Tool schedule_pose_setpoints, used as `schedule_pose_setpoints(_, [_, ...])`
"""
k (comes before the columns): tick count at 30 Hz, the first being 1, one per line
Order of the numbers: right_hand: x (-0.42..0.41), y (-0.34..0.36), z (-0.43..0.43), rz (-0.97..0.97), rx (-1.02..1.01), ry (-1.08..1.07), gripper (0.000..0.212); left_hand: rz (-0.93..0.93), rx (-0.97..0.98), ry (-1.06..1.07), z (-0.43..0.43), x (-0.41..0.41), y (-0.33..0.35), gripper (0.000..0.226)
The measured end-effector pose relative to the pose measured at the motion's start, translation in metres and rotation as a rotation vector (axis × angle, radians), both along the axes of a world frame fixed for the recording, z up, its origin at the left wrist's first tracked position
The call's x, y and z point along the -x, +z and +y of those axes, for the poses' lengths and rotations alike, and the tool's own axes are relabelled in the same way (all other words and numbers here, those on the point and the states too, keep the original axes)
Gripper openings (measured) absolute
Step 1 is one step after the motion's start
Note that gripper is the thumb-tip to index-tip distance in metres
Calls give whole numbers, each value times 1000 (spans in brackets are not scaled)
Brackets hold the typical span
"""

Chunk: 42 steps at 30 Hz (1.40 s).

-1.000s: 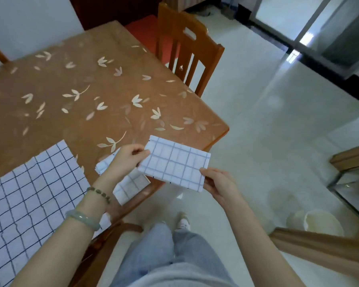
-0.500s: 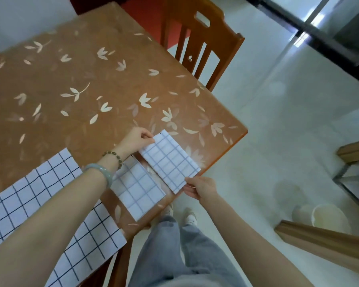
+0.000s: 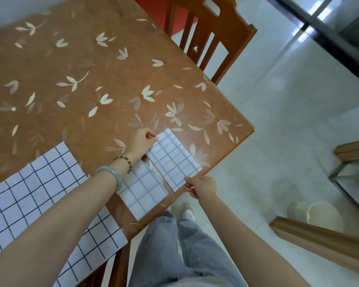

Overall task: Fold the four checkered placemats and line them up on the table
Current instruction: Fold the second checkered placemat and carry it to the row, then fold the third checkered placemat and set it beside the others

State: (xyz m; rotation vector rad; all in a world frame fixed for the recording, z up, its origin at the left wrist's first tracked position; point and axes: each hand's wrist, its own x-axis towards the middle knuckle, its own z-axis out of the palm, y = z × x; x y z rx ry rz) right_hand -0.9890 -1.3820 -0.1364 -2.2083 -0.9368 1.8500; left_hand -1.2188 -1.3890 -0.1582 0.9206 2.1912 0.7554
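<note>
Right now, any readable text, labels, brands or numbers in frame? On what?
None.
Folded placemats and: grid lines only, no print.
Unfolded placemat: grid lines only.
Table: leaf pattern, no words.
Chair, bracelets, shoe: no legible marks.

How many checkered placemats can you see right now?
3: a folded placemat held at the table corner, a second folded placemat left of it, an unfolded placemat farther left. The fourth isn't visible.

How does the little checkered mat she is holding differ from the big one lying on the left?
The held placemat is folded small; the large placemat lies spread open. The held one's grid is fine and pale, the large one's bold and dark. Both hands pinch the small one; nothing grips the large one. Both are white and checkered.
</note>
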Motion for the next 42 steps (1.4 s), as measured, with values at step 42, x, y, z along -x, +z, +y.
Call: schedule_pose_setpoints(42, [50, 161, -15, 403, -702, 1455, 71, -121, -276, 381, -250, -74, 157, 102])
